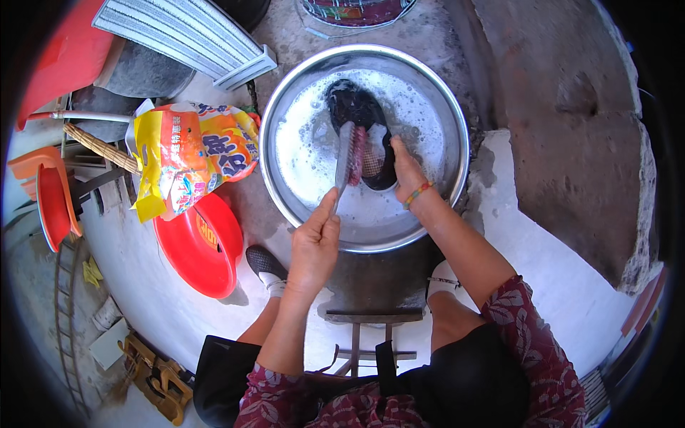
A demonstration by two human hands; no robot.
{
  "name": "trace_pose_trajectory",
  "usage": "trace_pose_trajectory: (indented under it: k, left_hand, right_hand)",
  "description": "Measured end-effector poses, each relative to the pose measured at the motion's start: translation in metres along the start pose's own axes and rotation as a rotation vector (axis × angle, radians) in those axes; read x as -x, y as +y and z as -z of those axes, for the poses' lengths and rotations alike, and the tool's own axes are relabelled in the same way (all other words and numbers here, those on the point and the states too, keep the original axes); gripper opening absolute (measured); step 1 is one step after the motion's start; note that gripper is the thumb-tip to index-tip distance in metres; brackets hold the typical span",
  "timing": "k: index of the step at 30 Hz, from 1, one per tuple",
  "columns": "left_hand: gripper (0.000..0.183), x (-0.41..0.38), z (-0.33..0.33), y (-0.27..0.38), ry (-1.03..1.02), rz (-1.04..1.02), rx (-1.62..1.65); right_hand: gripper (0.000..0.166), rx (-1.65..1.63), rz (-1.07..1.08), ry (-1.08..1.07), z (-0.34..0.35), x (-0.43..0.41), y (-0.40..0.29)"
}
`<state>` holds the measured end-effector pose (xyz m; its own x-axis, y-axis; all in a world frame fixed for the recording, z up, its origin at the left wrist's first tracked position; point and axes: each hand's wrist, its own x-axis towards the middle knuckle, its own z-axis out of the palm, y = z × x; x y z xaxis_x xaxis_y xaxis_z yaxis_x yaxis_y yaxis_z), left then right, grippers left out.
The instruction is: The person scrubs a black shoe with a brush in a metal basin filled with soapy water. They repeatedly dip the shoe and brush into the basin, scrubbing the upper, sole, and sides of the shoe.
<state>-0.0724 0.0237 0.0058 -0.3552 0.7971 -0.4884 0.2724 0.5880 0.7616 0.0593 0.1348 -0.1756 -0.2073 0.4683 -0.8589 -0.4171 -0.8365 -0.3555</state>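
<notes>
Before me stands a round metal basin point(299, 206) of sudsy water. A wet black shoe point(359, 107) lies in it, toe pointing away from me, with foam over its upper. My left hand point(316, 241) grips the handle of a scrubbing brush point(344, 155), whose pinkish bristles meet the shoe's left side near its opening. On the right, my right hand point(409, 171) holds the shoe by its heel side, a beaded bracelet on the wrist. The fingers under the shoe are hidden.
To the left are a washing powder bag point(187, 152) bearing printed writing, a red plastic basin point(198, 257) and a straw-like handle point(99, 147). A paint-spattered bucket point(358, 12) stands beyond the metal basin. A large stone slab point(578, 134) lies to the right.
</notes>
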Motion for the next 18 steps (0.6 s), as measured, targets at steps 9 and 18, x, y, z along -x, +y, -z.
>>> trace_pose_trajectory:
  k: [9,18]
  left_hand:
    - [0.035,-0.065,0.001,0.015,-0.211,-0.120,-0.489]
    - [0.035,-0.104,-0.039,-0.021,0.160,-0.439,-0.871]
  right_hand:
    - [0.061,0.125,0.073,0.103,-0.006,0.015,-0.005]
    - [0.053,-0.242,-0.168,-0.296,-0.009,0.034,-0.015]
